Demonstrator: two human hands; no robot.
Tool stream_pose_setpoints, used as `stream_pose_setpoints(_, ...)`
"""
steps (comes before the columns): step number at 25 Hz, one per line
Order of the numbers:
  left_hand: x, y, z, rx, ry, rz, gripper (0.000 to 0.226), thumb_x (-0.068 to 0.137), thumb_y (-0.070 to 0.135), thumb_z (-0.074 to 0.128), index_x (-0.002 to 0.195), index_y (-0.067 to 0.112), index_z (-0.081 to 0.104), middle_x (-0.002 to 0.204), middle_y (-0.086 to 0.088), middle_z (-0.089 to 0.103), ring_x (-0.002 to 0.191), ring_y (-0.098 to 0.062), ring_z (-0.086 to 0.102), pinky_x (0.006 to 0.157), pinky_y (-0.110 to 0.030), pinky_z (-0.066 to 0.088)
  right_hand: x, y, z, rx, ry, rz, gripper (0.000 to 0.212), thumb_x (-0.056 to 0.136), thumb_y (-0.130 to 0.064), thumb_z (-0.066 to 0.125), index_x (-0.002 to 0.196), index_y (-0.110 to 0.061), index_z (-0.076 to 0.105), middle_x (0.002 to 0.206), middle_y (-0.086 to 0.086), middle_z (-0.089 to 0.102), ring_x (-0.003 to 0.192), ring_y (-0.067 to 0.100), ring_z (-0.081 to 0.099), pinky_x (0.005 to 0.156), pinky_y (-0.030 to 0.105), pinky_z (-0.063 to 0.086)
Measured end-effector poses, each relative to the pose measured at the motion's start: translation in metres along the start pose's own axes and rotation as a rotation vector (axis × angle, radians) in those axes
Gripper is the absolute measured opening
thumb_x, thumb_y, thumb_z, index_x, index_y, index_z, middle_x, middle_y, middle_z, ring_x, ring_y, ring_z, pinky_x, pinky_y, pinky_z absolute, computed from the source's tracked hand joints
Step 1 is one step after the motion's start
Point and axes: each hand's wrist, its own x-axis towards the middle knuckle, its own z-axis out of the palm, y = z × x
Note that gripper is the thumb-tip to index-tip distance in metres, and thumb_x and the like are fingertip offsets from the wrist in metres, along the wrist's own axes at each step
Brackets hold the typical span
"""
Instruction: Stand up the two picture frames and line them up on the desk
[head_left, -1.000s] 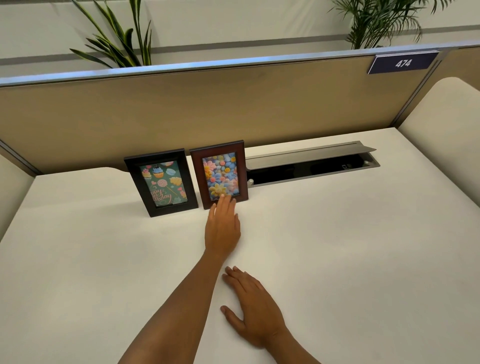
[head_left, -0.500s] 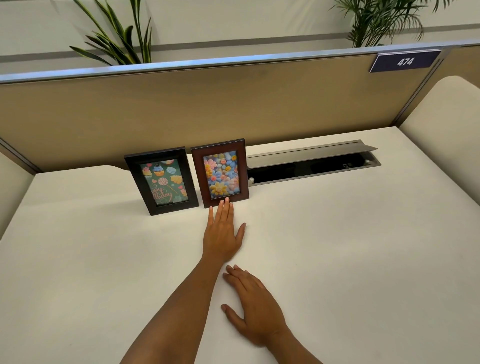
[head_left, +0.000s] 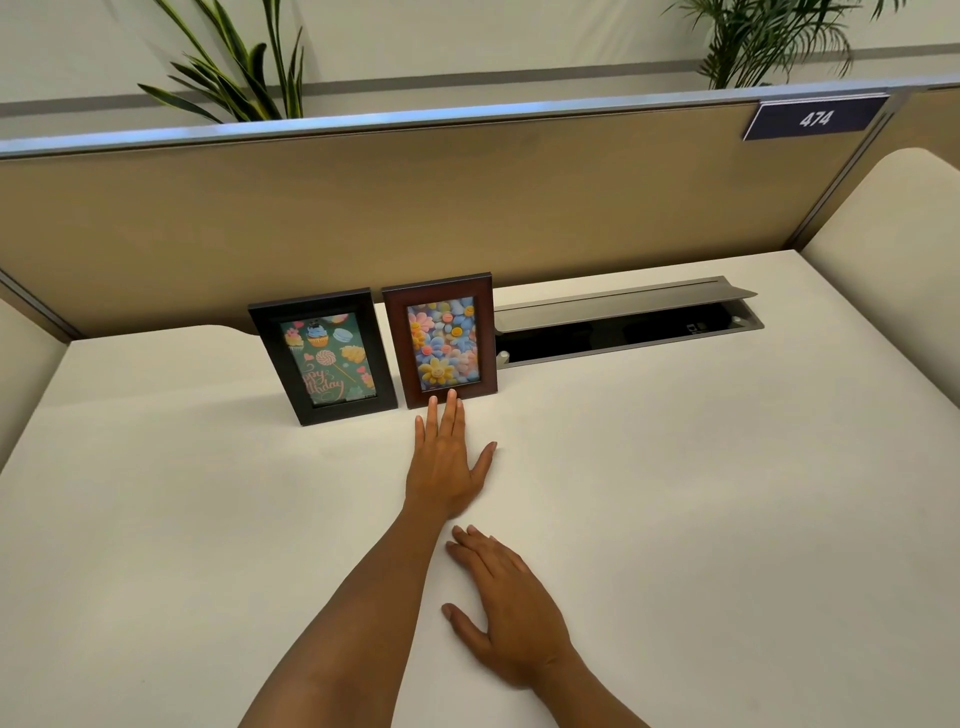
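Two picture frames stand upright side by side near the back of the white desk (head_left: 675, 519). The black frame (head_left: 324, 356) on the left shows a birthday picture. The brown frame (head_left: 441, 340) on the right shows coloured flowers, and its bottom edge sits slightly further back than the black one's. My left hand (head_left: 447, 462) lies flat on the desk with fingers apart, its fingertips touching the brown frame's bottom edge. My right hand (head_left: 509, 613) rests flat, palm down, nearer to me and holds nothing.
An open cable slot with a raised grey lid (head_left: 623, 322) lies just right of the brown frame. A tan partition (head_left: 467, 208) closes off the back of the desk, with plants behind it. Cream side panels flank the desk.
My left hand has drawn back slightly from the brown frame's lower front and flattened onto the desk with the thumb spread. The frames and my right hand stay put.
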Motion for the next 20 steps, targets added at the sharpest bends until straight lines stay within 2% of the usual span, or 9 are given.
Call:
stream_pose_setpoints(9,-0.0007,0.0007,0.0005,0.022,-0.011,-0.005,0.085,0.093,0.069,0.018,0.157,0.016,-0.001,0.165,0.0,-0.01,0.151,-0.022,-0.013,0.121,-0.038,-0.009,-0.0002,-0.0019,-0.0022,0.007,-0.014,0.002,0.059,0.101,-0.055,0.042,0.153,-0.033,0.027,0.162,-0.026,0.009,0.15,-0.005,0.007,0.121,0.019,0.01)
stream_pose_setpoints(14,0.0002,0.0005,-0.0005,0.144,-0.031,-0.013,0.083,0.094,0.068,0.013,0.157,0.016,-0.003,0.165,0.0,-0.006,0.152,-0.018,-0.008,0.122,-0.043,-0.008,0.0003,-0.0021,-0.0037,0.015,-0.034,0.001,0.059,0.1,-0.055,0.043,0.153,-0.031,0.029,0.162,-0.023,0.013,0.15,-0.005,0.008,0.122,0.019,0.01)
stream_pose_setpoints(20,-0.0054,0.0039,-0.0039,0.163,-0.027,-0.011,0.083,0.094,0.067,0.012,0.157,0.015,-0.002,0.166,-0.002,-0.004,0.152,-0.018,-0.005,0.122,-0.042,-0.009,-0.0011,0.0003,-0.0039,0.021,-0.021,-0.008,0.059,0.1,-0.055,0.043,0.152,-0.03,0.031,0.162,-0.02,0.019,0.15,-0.005,0.009,0.122,0.019,0.01)
